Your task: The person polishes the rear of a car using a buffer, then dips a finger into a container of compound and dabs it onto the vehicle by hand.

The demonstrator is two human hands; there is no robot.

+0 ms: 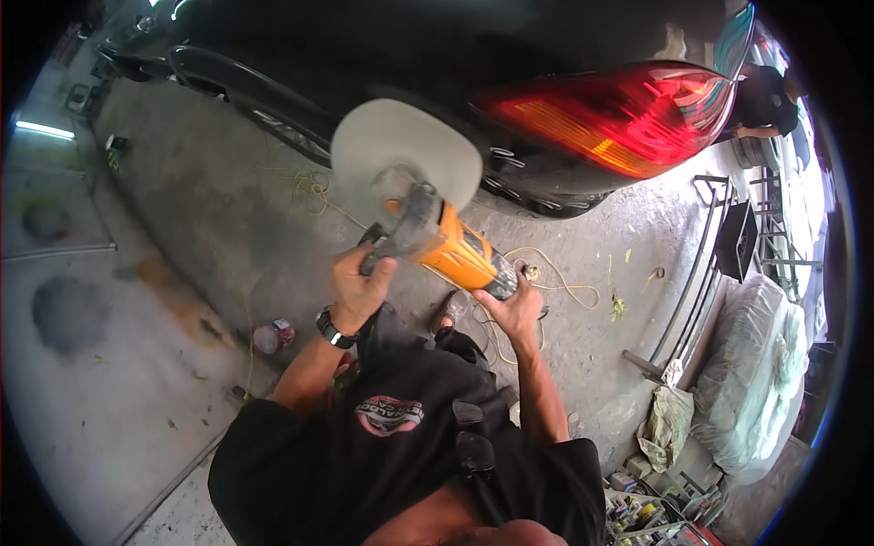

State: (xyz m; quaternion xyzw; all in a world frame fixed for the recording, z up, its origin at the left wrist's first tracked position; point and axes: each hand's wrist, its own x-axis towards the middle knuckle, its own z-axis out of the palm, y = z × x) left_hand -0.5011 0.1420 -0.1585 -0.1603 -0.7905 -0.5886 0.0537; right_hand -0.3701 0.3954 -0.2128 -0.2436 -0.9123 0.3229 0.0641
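Note:
An orange and black polisher (460,253) is held in front of my body, its round white buffing pad (364,150) facing the dark car (364,55). The pad looks slightly blurred and overlaps the car's lower side; whether it touches the paint I cannot tell. My left hand (361,280), with a black watch at the wrist, is closed around the handle near the polisher's head. Around the rear end of the body, my right hand (515,309) is closed too. To the right of the pad shows the car's red and amber tail light (619,118).
A yellow cord (574,289) lies looped on the concrete floor (246,200). A red-and-clear container (273,337) stands left of my legs. At right are a metal rack (696,273), a plastic-covered bulky object (751,382) and another person (767,102). Supplies crowd a shelf (651,514) below.

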